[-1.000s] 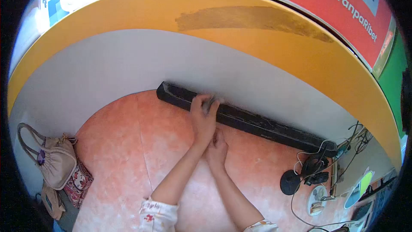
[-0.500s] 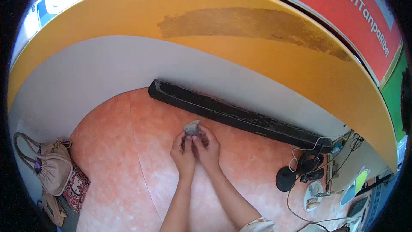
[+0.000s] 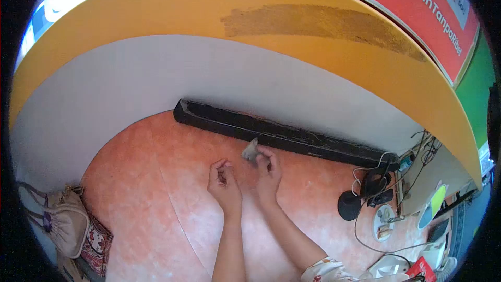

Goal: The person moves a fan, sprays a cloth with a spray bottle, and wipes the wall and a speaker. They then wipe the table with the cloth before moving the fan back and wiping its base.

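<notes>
In my right hand, pinched between thumb and fingertips, is a small crumpled grey piece that looks like cloth. It is held up above the orange-and-white marbled tabletop, just in front of a long black bar. My left hand is a short way to the left, apart from the grey piece. Its fingers are curled in toward the palm, and nothing shows in them.
A beige handbag sits at the left edge. On the right are a round black stand, cables, a white dish with small items, and a red packet. A curved yellow-edged panel rises behind the tabletop.
My hands have come apart. The left hand let go of the grey piece, and the right hand carried it a little to the right. The camera view shifted slightly.
</notes>
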Demonstrator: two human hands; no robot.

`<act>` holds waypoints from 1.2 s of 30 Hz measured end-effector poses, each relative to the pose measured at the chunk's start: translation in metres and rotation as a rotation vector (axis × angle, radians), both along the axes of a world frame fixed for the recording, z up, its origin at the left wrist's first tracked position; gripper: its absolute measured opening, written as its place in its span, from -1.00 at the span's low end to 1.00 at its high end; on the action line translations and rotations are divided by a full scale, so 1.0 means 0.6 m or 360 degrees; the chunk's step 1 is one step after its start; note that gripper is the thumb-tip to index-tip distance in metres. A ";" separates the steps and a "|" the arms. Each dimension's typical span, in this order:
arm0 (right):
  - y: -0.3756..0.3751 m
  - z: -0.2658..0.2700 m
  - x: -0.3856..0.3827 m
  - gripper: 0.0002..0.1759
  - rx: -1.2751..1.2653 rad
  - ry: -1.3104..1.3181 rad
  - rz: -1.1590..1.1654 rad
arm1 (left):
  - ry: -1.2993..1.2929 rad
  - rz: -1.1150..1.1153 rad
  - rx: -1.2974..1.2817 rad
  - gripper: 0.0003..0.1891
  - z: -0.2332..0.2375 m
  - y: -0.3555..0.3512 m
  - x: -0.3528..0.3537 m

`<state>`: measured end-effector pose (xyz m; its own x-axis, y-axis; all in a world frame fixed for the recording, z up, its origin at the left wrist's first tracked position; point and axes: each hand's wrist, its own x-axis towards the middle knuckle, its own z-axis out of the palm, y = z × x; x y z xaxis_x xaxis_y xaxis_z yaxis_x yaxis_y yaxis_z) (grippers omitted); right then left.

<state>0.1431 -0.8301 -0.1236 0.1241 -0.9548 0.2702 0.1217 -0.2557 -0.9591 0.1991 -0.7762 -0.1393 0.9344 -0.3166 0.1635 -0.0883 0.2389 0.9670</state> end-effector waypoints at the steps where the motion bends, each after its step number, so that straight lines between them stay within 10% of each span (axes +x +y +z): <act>1: -0.014 0.020 0.000 -0.78 -0.0148 0.0040 -0.0095 | -0.0014 -0.0003 0.0025 -0.89 -0.010 -0.003 0.002; 11: -0.353 0.340 0.022 -0.76 -0.1331 0.0236 -0.1336 | -0.0059 -0.0034 0.0161 -0.86 0.015 0.006 0.002; 20: -0.304 0.340 0.253 -0.73 -0.1326 -0.0764 -0.0383 | 0.0072 -0.0081 0.0083 -0.89 0.008 0.003 0.003; 23: -0.255 0.351 0.315 -0.74 -0.1869 0.0177 -0.0541 | 0.0024 -0.0064 0.0139 -0.88 0.010 0.004 0.003; 29: -0.252 0.333 0.470 -0.71 -0.2549 0.0443 -0.0303 | 0.0103 -0.0125 0.0125 -0.86 0.009 0.004 0.004; 36: -0.366 0.348 0.161 -0.58 -0.2213 0.0876 -0.0418 | 0.0084 -0.0145 0.0135 -0.86 0.014 0.008 0.006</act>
